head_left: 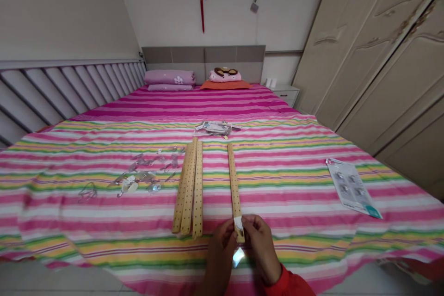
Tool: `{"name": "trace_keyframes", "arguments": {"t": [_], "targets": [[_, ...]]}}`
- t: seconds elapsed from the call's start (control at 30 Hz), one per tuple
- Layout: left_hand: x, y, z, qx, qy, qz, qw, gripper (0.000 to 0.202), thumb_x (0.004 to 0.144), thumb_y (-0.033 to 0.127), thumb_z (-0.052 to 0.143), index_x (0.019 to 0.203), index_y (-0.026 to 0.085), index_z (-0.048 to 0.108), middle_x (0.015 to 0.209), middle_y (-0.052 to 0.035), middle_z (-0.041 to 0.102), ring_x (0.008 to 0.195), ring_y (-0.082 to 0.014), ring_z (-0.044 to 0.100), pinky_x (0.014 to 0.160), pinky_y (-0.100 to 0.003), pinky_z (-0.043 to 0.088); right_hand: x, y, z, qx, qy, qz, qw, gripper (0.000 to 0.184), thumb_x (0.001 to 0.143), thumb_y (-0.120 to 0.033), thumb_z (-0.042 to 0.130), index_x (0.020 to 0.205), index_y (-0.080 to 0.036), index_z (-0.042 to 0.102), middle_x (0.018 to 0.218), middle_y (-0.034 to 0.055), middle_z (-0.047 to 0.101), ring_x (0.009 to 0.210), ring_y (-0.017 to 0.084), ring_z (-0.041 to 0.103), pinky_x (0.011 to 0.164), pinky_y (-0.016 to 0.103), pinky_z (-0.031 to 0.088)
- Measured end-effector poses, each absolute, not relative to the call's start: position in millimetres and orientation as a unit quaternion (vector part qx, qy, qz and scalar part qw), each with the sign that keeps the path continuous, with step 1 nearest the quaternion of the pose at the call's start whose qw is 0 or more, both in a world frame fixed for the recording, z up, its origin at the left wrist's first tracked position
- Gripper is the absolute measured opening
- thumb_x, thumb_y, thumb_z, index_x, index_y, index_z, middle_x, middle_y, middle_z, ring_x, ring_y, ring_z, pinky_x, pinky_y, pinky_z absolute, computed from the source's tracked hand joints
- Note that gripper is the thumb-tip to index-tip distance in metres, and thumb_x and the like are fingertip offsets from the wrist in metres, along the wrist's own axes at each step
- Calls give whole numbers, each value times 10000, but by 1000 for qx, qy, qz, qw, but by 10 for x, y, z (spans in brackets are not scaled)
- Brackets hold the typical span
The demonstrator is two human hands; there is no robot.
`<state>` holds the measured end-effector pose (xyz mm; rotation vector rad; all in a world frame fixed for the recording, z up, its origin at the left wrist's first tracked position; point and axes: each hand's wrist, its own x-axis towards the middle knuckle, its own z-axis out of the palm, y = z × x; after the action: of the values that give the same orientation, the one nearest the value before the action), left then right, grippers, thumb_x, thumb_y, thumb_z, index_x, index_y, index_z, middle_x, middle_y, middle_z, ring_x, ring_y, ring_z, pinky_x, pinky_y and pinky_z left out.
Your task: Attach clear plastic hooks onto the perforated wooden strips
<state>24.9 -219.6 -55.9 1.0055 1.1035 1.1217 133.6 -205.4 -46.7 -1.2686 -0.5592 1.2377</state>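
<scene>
We see a slim, pale wooden strip (233, 180), straight-edged and dotted with small dark holes, lying on the bed's striped cloth (287, 166). At its near end, our left hand (221, 243) has its fingers closed on the edge, while our right hand (259, 241) pinches a thin white piece (237, 223) set against the wood. Three similar perforated strips (189, 185) lie bunched just to the left; beyond them are small clear, glossy pieces (154, 187), some hooked. A flat blister card (352, 188) rests far right. Behind, we have a grey-beige padded headboard (187, 57) and cream moulded wardrobe doors (367, 32).
</scene>
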Motion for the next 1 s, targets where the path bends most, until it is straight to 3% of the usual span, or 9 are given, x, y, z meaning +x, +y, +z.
{"name": "trace_keyframes", "arguments": {"t": [0.13,0.27,0.37,0.47,0.57,1.0], "targets": [[256,-2185,-506,435,484,482,587,396,735,414,617,1040,166,659,981,-87,709,897,-226,659,738,-323,532,1326,-2072,-524,-543,-240,539,597,290,575,-436,749,625,-188,606,460,-25,567,403,132,494,419,256,380],[274,-2130,-464,393,518,473,594,390,696,482,620,903,157,679,844,-68,723,792,-224,670,667,-328,538,1318,-2108,-570,-537,-239,528,614,300,613,-471,725,622,-195,609,435,-50,502,407,122,459,414,245,355],[283,-2106,-437,381,525,479,592,342,661,454,656,835,160,668,821,-69,726,771,-222,673,647,-320,535,1324,-2181,-592,-540,-259,501,625,290,649,-485,708,658,-204,633,496,-32,548,471,141,501,465,253,402],[287,-2120,-413,399,515,496,574,285,691,399,649,854,166,663,834,-72,728,771,-213,679,664,-310,536,1339,-2280,-603,-537,-304,485,620,285,692,-468,694,811,-209,683,699,26,672,627,189,590,587,286,474],[287,-2134,-417,412,500,493,580,273,689,354,658,882,161,659,848,-85,731,797,-223,686,698,-316,541,1349,-2357,-597,-544,-336,469,610,313,708,-443,696,908,-202,698,843,65,706,743,219,618,673,306,493],[288,-2092,-492,425,506,498,562,330,670,292,676,967,148,675,959,-108,724,907,-241,677,815,-346,539,1303,-2402,-602,-569,-402,379,610,257,769,-406,648,922,-215,726,946,93,696,882,246,628,769,314,511]]}}
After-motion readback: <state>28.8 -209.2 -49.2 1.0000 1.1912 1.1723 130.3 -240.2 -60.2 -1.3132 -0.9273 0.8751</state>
